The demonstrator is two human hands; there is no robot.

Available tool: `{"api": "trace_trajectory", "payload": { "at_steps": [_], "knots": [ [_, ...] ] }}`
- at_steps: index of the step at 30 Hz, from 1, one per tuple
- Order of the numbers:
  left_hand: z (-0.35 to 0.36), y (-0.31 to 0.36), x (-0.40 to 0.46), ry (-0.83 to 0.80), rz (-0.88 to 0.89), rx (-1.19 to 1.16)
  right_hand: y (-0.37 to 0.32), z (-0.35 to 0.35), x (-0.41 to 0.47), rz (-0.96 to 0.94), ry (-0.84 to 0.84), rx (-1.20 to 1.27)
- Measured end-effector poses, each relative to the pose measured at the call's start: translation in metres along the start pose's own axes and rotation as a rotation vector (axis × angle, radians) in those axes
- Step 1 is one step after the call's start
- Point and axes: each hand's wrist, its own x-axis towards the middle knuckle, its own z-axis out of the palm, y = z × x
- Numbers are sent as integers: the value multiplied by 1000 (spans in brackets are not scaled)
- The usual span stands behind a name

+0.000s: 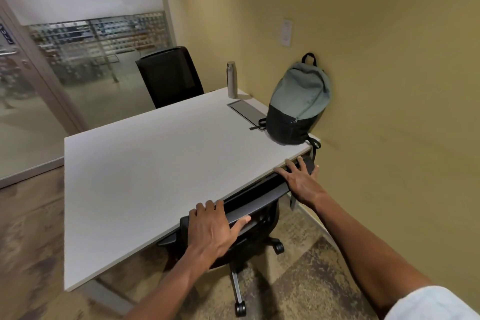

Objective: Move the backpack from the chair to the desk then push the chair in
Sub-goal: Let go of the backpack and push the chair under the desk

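A grey-green and black backpack [298, 101] stands upright on the white desk [145, 163], at its far right corner against the yellow wall. The black office chair [252, 212] sits tucked under the desk's near edge, its backrest top touching or almost touching the edge. My left hand [210, 231] grips the left end of the backrest top, thumb stretched along it. My right hand [301, 182] rests flat on the right end of the backrest, fingers spread.
A steel bottle [231, 79] stands at the desk's far edge beside a grey cable hatch [246, 111]. A second black chair [171, 75] faces the desk's far side. A glass partition [65, 60] lies left; the wall [389, 86] closes the right.
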Motion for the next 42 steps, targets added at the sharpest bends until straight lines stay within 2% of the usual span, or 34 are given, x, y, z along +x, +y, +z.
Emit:
{"api": "trace_trajectory", "payload": {
  "at_steps": [7, 16, 33, 38, 42],
  "knots": [
    [7, -9, 23, -5, -37, -17, -13, -11, 26, -30, 24, -67],
    [12, -16, 43, 25, -51, -35, -11, -6, 57, -49, -20, 39],
    [20, -20, 61, 17, -62, -1, -17, -17, 73, -59, -30, -58],
    [18, -20, 61, -34, -60, -42, -22, -18, 68, -12, -20, -36],
    [12, -22, 63, -185, -53, -162, -27, -20, 58, 39, -16, -4]
  ]
}}
